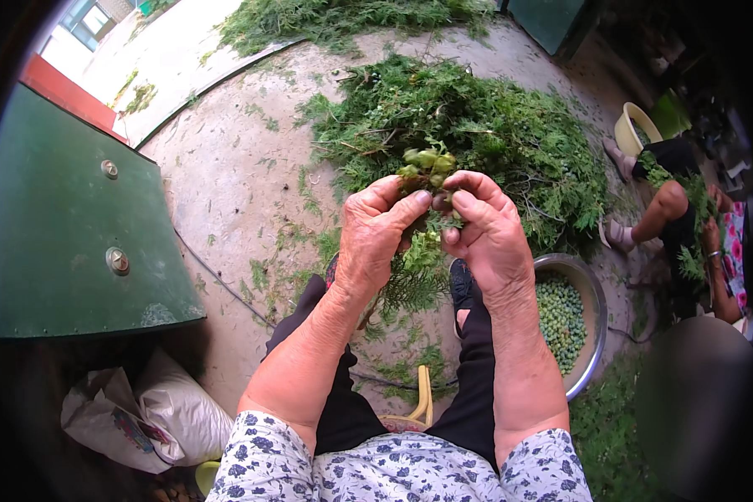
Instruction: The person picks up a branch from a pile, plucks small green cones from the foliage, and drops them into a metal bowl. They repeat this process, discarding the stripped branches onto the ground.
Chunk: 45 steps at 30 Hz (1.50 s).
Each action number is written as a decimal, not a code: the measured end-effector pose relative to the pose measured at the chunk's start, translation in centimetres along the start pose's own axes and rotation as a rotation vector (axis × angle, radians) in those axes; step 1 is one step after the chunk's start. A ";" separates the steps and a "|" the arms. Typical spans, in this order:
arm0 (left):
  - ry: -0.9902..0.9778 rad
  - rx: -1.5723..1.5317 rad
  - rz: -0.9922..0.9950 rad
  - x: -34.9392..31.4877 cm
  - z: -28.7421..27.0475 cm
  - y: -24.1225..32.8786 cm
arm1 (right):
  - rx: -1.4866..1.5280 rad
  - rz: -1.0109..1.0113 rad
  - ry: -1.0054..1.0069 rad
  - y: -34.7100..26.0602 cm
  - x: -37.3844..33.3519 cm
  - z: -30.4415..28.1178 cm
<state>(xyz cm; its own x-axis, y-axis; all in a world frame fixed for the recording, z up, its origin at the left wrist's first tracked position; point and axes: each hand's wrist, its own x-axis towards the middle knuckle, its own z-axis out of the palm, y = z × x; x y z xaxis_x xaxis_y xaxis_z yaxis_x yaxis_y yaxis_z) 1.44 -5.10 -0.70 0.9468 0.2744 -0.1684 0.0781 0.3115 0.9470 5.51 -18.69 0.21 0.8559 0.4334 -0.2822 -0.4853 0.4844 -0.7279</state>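
Both my hands are raised in front of me, pinching at a green conifer sprig (427,163) with a cluster of small yellowish-green cones at its top. My left hand (371,233) closes its thumb and fingers on the sprig, whose flat leafy part (421,272) hangs below. My right hand (492,234) is closed beside it, thumb and fingertips pressed together at the base of the cones. What lies right between the fingertips is partly hidden. By my right forearm stands a metal basin (596,314) holding many small green cones (563,322).
A large heap of conifer branches (460,125) lies ahead, with more branches (351,17) beyond. Another person (686,209) sits at the right holding greenery, near a cream bucket (626,132). At left are a green metal door (75,226) and white sacks (176,410). A cable (226,284) crosses the floor.
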 end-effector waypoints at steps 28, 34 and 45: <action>-0.154 -0.509 -0.263 0.6 -1.3 -0.4 | 0.001 -0.133 -0.047 2.2 0.6 -0.4; -0.144 -0.542 -0.299 0.7 -1.2 -0.6 | 0.125 0.004 -0.072 1.5 0.1 0.2; -0.078 -0.292 -0.199 0.2 -0.5 0.1 | -0.021 -0.087 -0.033 2.1 0.4 -0.1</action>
<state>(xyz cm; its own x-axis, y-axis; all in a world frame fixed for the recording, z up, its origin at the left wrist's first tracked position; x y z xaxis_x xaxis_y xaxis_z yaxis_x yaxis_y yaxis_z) 1.48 -4.58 -0.72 0.9439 0.1156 -0.3095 0.1813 0.6017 0.7779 4.81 -17.59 -1.50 0.8880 0.4155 -0.1971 -0.4055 0.5051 -0.7619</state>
